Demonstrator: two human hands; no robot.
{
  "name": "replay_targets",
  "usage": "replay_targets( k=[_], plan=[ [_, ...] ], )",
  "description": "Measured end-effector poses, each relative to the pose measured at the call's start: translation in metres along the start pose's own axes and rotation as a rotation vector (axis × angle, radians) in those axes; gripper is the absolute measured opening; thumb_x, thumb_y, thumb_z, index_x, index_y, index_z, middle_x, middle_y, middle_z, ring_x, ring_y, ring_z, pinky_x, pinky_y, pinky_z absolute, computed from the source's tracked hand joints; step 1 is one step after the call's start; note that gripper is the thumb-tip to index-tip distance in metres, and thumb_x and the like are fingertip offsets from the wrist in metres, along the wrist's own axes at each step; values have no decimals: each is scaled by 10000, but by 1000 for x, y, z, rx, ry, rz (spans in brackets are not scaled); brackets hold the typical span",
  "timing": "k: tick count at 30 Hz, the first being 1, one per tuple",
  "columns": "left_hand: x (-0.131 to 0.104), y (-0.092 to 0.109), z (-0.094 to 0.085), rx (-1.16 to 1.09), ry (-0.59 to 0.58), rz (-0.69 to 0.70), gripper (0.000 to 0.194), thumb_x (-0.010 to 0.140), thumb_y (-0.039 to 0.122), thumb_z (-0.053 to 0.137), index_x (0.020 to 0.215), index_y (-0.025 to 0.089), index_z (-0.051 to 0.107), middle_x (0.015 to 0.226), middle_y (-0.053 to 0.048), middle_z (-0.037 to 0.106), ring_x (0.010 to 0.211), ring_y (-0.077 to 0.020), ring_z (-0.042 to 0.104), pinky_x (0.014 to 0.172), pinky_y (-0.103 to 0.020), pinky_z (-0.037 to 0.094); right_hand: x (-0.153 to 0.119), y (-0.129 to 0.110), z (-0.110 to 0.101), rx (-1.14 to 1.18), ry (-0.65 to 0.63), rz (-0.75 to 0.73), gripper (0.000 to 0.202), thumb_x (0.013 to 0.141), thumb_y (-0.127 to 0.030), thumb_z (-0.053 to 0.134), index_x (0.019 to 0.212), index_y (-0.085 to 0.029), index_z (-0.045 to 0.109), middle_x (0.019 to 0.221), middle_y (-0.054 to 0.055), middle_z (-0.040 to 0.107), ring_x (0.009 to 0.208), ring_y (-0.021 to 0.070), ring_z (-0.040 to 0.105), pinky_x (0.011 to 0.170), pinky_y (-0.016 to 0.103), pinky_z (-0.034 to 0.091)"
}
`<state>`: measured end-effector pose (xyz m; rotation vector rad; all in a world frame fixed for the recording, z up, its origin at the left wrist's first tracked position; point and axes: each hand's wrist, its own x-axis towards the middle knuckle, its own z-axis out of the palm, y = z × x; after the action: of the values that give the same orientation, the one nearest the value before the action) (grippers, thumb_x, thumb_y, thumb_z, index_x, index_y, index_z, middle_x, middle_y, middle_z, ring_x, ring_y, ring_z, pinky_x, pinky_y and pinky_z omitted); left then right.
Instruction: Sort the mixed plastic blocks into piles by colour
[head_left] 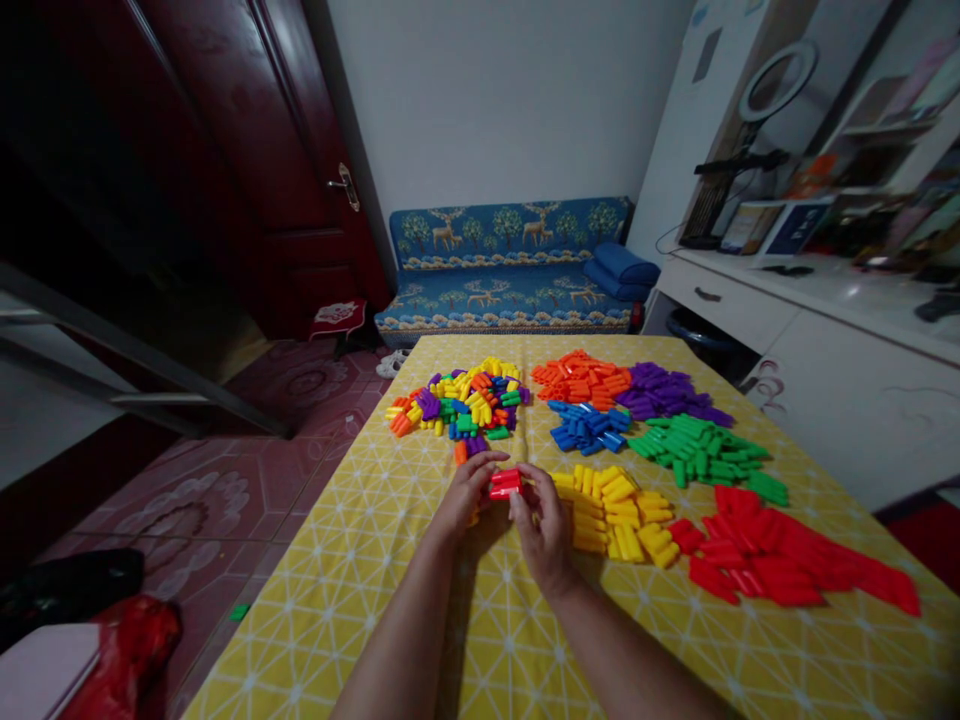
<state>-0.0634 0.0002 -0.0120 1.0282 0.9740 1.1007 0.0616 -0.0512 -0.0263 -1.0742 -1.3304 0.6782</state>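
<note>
The small red pieces (505, 484) lie directly between the person's two hands, at the fingertips. The right hand (546, 520) is nearly closed, its thumb and fingers gripping the right end of them. The left hand (466, 495) is curled narrowly about the left end, holding it, with a finger stretched out above. Just beside the right hand is a yellow pile (622, 515), with a red pile (787, 555) farther right. Beyond the left hand sits a mixed-colour pile (480, 400). Past the yellow pile lie a blue pile (589, 428), a green pile (701, 448), an orange pile (581, 378) and a purple pile (671, 393). All rest on the yellow-patterned tabletop (360, 590); beyond its far edge stands a blue sofa (502, 285).
</note>
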Motion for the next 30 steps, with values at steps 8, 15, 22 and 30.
replay_targets(
  k=[8, 15, 22, 30],
  plan=[
    [8, -5, -15, 640, 457, 338, 189, 739, 223, 632, 908, 219, 717, 926, -75, 668, 900, -233, 609, 821, -329, 461, -3, 7, -3, 3, 13, 52, 338, 927, -366, 484, 1221, -202, 515, 920, 54, 685, 726, 155, 633, 660, 275, 523],
    [3, -3, -16, 1086, 572, 219, 396, 766, 235, 651, 1160, 259, 638, 1186, -91, 549, 783, -175, 608, 607, -259, 387, -1, 7, -4, -85, -41, 47, 312, 928, -381, 470, 1168, -211, 573, 903, 48, 687, 753, 162, 646, 651, 264, 520],
    [3, 3, -29, 1168, 698, 112, 319, 865, 325, 538, 1129, 183, 648, 1084, -141, 583, 759, -205, 605, 604, -283, 374, 1, 5, -5, -111, -83, 54, 323, 947, -387, 428, 1131, -198, 614, 1006, 76, 689, 824, 171, 653, 700, 273, 533],
    [8, 6, -47, 920, 701, 259, 297, 880, 388, 506, 975, 190, 707, 869, -101, 672, 721, -206, 585, 612, -270, 327, 1, 11, 0, 18, -89, 169, 366, 920, -438, 481, 1159, -190, 606, 993, 86, 695, 764, 169, 670, 623, 256, 558]
  ],
)
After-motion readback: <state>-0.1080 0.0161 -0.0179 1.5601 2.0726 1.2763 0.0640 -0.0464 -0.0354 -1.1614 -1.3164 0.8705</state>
